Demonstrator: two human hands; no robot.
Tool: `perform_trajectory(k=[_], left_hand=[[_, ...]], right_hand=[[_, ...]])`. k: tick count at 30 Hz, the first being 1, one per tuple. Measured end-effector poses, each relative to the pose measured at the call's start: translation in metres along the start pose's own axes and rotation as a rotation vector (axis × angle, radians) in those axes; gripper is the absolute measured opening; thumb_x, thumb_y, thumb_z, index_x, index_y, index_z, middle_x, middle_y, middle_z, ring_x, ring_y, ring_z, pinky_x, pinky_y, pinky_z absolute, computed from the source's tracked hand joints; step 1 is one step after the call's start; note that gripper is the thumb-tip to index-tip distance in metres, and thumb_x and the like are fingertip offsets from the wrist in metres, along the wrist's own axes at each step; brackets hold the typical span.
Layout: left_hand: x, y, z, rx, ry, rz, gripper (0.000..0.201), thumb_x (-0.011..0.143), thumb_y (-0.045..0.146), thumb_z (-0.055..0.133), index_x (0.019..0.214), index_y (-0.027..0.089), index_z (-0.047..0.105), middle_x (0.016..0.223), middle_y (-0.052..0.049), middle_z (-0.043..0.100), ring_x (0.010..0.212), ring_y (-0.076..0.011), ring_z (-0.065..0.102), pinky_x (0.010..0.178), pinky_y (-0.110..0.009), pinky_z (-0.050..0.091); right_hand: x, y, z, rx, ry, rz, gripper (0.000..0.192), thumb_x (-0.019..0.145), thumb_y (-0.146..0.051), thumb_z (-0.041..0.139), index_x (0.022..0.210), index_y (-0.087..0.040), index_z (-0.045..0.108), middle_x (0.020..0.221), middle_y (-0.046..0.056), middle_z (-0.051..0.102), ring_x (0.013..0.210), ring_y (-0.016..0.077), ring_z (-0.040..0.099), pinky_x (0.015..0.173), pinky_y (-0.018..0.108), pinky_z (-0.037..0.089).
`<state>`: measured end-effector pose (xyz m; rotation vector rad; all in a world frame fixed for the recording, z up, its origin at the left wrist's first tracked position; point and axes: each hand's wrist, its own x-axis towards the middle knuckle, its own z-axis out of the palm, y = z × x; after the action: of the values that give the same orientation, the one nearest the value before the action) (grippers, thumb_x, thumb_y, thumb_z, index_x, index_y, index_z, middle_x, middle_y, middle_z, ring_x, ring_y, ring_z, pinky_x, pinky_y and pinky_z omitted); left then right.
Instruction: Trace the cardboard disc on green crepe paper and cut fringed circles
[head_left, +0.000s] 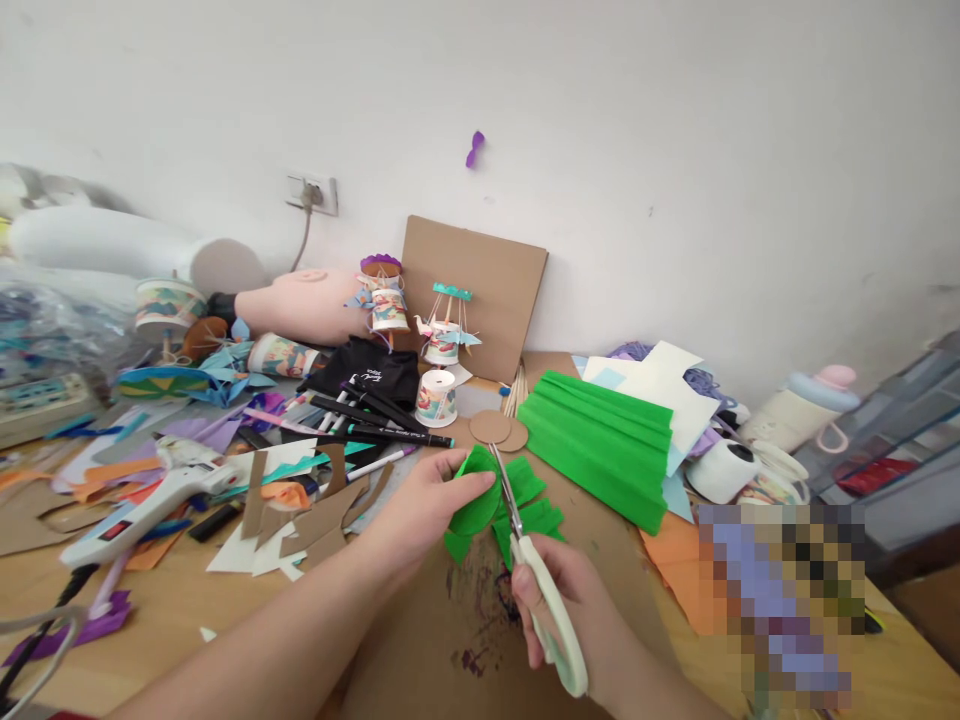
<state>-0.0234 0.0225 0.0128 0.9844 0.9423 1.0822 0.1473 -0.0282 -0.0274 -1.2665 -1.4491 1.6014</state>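
Pinched in my left hand is a piece of green crepe paper with a rounded edge. My right hand is closed around the white handles of a pair of scissors. The scissor blades point away from me, along the right edge of the held paper; whether they are biting into it I cannot tell. Below and beyond the blades lie green paper offcuts. Just past the tips rest round cardboard discs. A larger pleated sheet of green crepe paper lies to the right.
Under my hands is a brown cardboard sheet. A hot glue gun, paper scraps and markers crowd the left. Decorated paper cups stand at the back before a cardboard panel. Orange paper lies right, near a blurred-out patch.
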Motion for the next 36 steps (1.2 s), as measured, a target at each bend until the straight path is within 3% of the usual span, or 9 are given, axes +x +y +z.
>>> perform_trajectory(k=[13, 19, 36], left_hand=[[-0.001, 0.001, 0.0, 0.018, -0.079, -0.046, 0.029, 0.056, 0.037, 0.081, 0.069, 0.014, 0.069, 0.061, 0.0, 0.065, 0.053, -0.0106, 0.053, 0.053, -0.021, 0.04], [0.0, -0.001, 0.002, 0.028, -0.101, -0.066, 0.029, 0.055, 0.038, 0.081, 0.068, 0.014, 0.069, 0.062, -0.002, 0.067, 0.053, -0.0123, 0.056, 0.053, -0.022, 0.04], [0.0, 0.0, 0.0, 0.044, -0.119, -0.059, 0.028, 0.058, 0.037, 0.079, 0.07, 0.014, 0.07, 0.061, -0.001, 0.066, 0.052, -0.0117, 0.054, 0.052, -0.022, 0.038]], right_hand=[[-0.007, 0.005, -0.004, -0.063, -0.054, -0.089, 0.057, 0.077, -0.076, 0.051, 0.079, -0.02, 0.046, 0.057, -0.006, 0.047, 0.039, 0.0073, 0.048, 0.039, 0.018, 0.032], [-0.004, 0.009, -0.005, -0.049, -0.057, -0.124, 0.054, 0.081, -0.073, 0.05, 0.079, -0.02, 0.045, 0.057, -0.007, 0.045, 0.038, 0.0067, 0.047, 0.038, 0.018, 0.031], [-0.006, -0.004, 0.0, -0.06, -0.032, -0.036, 0.06, 0.073, -0.081, 0.051, 0.073, -0.021, 0.043, 0.047, -0.008, 0.044, 0.034, 0.007, 0.045, 0.035, 0.017, 0.028]])
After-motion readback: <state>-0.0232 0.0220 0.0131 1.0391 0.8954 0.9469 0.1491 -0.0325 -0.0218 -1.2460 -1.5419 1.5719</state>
